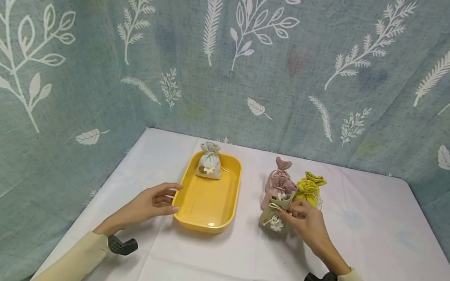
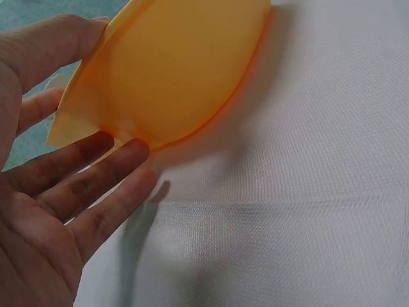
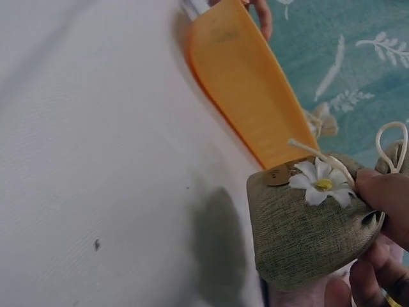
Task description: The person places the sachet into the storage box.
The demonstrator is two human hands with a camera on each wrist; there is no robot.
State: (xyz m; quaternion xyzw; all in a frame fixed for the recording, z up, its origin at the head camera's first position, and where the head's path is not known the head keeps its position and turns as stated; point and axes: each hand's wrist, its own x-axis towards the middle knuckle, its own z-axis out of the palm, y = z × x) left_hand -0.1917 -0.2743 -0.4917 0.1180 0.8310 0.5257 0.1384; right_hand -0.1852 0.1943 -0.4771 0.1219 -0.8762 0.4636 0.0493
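My right hand (image 1: pixel 306 221) pinches the neck of an olive-brown cloth pouch (image 1: pixel 268 221) with a white flower; in the right wrist view the pouch (image 3: pixel 300 236) hangs from thumb and fingers, above the white cloth. My left hand (image 1: pixel 151 203) is at the left side of a yellow tray (image 1: pixel 201 227). In the left wrist view the thumb touches the rim of the tray (image 2: pixel 172 70) and the other fingers lie loosely extended along its outside. Inside the tray, at the far end, stands a pale grey pouch (image 1: pixel 210 165) with a white flower.
Two pink pouches (image 1: pixel 281 184) stand just behind the held pouch, with yellow-green pouches (image 1: pixel 309 189) to their right, partly behind my right hand. A white cloth (image 1: pixel 215 269) covers the table. A blue-green leaf-patterned curtain (image 1: pixel 216 77) hangs behind and at both sides.
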